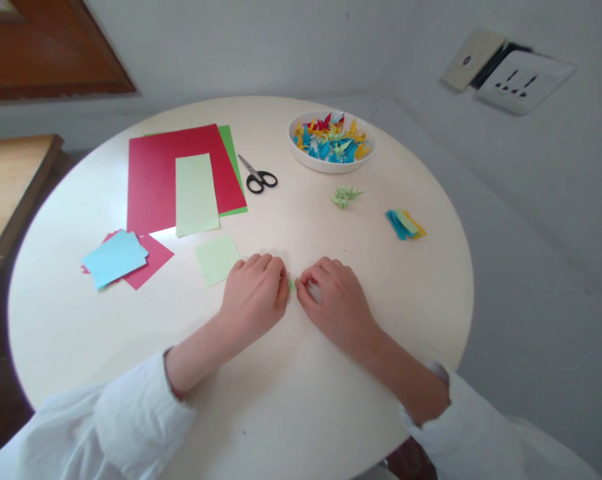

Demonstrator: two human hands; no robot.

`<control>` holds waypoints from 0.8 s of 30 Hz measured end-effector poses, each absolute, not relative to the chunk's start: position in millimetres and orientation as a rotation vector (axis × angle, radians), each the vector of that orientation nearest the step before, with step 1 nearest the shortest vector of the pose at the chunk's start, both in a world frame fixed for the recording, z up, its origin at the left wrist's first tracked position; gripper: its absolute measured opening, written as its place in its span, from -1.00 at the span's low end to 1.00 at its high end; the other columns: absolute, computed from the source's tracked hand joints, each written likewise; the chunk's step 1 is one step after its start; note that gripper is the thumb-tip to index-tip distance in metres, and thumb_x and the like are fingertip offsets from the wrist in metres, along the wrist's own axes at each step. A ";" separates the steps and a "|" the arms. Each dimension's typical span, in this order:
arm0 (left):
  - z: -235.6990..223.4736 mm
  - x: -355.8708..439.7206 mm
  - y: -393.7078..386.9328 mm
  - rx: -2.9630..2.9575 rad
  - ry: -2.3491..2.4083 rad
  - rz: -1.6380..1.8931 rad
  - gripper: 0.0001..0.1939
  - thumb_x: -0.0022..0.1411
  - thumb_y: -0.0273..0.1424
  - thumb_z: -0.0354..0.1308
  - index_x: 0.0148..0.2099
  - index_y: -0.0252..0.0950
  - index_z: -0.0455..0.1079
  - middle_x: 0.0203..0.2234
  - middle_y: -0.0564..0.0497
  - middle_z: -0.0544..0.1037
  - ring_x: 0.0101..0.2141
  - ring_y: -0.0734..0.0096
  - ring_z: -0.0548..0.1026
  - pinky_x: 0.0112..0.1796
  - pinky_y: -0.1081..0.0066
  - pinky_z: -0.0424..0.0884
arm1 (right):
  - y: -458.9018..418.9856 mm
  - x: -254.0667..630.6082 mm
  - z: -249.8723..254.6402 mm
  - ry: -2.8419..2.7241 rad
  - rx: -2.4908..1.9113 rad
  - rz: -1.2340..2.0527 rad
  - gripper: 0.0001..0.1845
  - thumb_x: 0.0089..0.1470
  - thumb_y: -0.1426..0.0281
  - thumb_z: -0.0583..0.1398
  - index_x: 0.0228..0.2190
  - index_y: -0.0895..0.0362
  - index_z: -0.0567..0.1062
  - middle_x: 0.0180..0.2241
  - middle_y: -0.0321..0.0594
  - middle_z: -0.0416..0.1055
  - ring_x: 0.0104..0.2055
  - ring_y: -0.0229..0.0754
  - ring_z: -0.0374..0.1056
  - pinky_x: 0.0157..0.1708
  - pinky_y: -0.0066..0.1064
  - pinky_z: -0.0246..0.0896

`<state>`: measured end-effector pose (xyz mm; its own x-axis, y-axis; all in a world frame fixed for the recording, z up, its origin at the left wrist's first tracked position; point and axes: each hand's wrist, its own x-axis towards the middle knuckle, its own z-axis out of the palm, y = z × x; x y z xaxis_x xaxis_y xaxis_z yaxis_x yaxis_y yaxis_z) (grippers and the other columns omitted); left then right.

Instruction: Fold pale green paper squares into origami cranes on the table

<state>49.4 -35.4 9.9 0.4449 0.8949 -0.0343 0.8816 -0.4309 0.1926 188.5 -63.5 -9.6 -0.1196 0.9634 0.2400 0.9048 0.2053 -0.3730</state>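
A small piece of light green folded paper (291,285) shows in the narrow gap between my two hands, low over the middle of the white table. My left hand (257,288) is closed, its thumb and fingertips pinching the paper from the left. From the right, my right hand (335,297) pinches its other side with thumb and forefinger. Most of the paper is hidden by the fingers, so its folded shape cannot be made out. Just left of my left hand lies a light green paper square (217,260), partly behind the knuckles.
Scissors (259,179) lie beside red sheets (153,177) and a pale green strip (197,197). A white dish (321,164) holds several folded paper cranes. Green cranes (345,197) and folded strips (405,225) lie at right, blue and pink papers (115,259) at left.
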 end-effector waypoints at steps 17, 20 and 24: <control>11.6 52.3 -35.3 2.545 1.605 0.058 -0.81 0.21 -0.42 -0.10 -0.31 -0.31 0.32 -0.39 -0.06 0.50 -0.30 0.18 0.45 -0.35 0.28 0.25 | -63.5 186.9 -7.5 -2.065 -1.766 0.234 -0.91 -0.01 0.47 0.11 -0.53 0.13 0.37 -0.45 -0.22 0.38 -0.36 -0.13 0.25 -0.34 -0.32 0.05; 10.8 52.4 -36.1 2.565 1.609 0.043 -0.81 0.22 -0.42 -0.11 -0.30 -0.32 0.32 -0.39 -0.07 0.49 -0.30 0.17 0.44 -0.35 0.28 0.25 | -63.7 187.9 -8.2 -2.015 -1.747 0.281 -0.94 -0.04 0.49 0.11 -0.51 0.13 0.33 -0.46 -0.23 0.36 -0.38 -0.15 0.24 -0.34 -0.32 0.05; 10.9 52.1 -36.6 2.567 1.607 0.035 -0.80 0.23 -0.41 -0.12 -0.30 -0.32 0.32 -0.39 -0.07 0.49 -0.29 0.18 0.44 -0.35 0.28 0.25 | -66.4 192.0 -9.0 -1.943 -1.676 0.347 -0.91 -0.07 0.54 0.10 -0.50 0.12 0.29 -0.48 -0.25 0.33 -0.39 -0.17 0.23 -0.34 -0.33 0.08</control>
<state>52.1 -36.6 10.9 0.4383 0.8979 -0.0404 0.8954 -0.4322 0.1074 192.0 -66.4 -9.0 -0.0759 0.9695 0.2330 0.8289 0.1912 -0.5258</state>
